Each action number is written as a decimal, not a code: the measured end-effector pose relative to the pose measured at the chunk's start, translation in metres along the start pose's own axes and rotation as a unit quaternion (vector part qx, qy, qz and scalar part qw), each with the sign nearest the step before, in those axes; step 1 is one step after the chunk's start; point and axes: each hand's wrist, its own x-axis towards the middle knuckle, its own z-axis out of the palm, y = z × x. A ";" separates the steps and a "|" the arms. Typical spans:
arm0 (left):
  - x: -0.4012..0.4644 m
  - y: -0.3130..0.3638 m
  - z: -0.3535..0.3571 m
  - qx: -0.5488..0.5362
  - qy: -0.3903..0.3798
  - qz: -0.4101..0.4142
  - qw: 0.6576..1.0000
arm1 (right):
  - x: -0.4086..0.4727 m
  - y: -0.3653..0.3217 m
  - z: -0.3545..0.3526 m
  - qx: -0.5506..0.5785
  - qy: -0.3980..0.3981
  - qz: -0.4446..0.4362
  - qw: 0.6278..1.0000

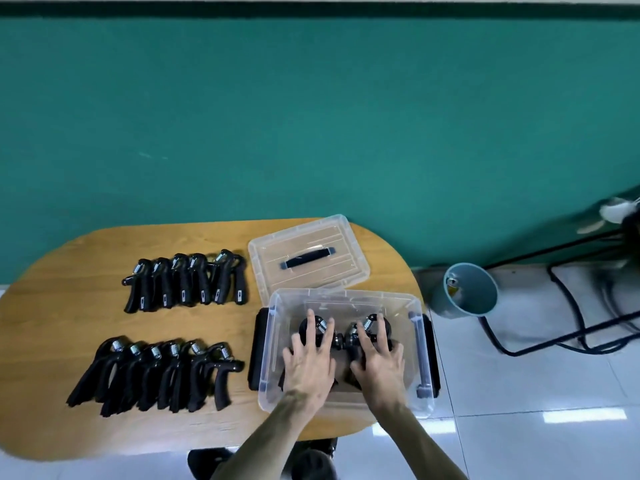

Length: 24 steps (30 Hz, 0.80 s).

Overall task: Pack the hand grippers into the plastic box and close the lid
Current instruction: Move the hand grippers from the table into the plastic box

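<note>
A clear plastic box (273,382) stands open at the table's right end. Both hands reach down inside it. My left hand (310,362) lies with fingers spread on a black hand gripper (306,325), and my right hand (379,360) lies the same way on a second hand gripper (372,323) beside it. Their springs show past my fingertips. The clear lid (308,259) with its dark handle lies flat on the table just behind the box. Two rows of several black hand grippers rest to the left: a far row (187,280) and a near row (156,374).
The wooden oval table (69,323) ends just right of the box. On the tiled floor to the right stand a grey bin (465,291) and a black metal frame (571,306). A green wall runs behind.
</note>
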 end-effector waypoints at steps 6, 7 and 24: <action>0.032 -0.001 0.025 -0.021 -0.038 -0.015 0.999 | 0.030 0.018 0.027 0.022 -0.057 0.000 0.998; 0.039 -0.001 0.030 -0.017 -0.043 -0.016 0.999 | 0.035 0.021 0.031 0.022 -0.066 -0.002 0.998; 0.073 -0.015 0.078 0.017 -0.091 -0.023 0.995 | 0.058 0.038 0.078 -0.014 -0.163 0.000 0.987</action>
